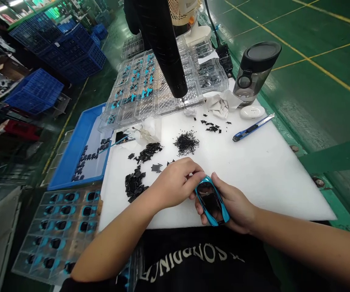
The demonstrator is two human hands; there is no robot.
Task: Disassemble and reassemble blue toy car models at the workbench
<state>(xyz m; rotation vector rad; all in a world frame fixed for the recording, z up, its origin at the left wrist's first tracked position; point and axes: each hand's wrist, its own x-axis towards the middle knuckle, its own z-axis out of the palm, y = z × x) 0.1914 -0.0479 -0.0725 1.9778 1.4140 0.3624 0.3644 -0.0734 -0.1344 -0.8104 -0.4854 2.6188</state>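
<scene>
A bright blue toy car body [214,196] with a dark glossy roof and windows is tilted above the near edge of the white work board [254,170]. My right hand [236,202] wraps round its right side and underside, holding it. At the car's far end, my left hand [179,180] is closed, thumb and index finger pinched at the tip; whatever lies between them is hidden. Left of that hand lies a heap of black plastic parts [135,183], with another pile of black parts [149,152] beyond. Tiny black screws [186,143] form a mound ahead of my hands.
A black electric screwdriver [167,48] hangs over the board. Clear compartment trays [163,95] stand behind; another tray [62,227] holds blue car bodies at left, near a blue bin [71,154]. A utility knife [252,127], white case [252,112] and bottle [256,73] are at right.
</scene>
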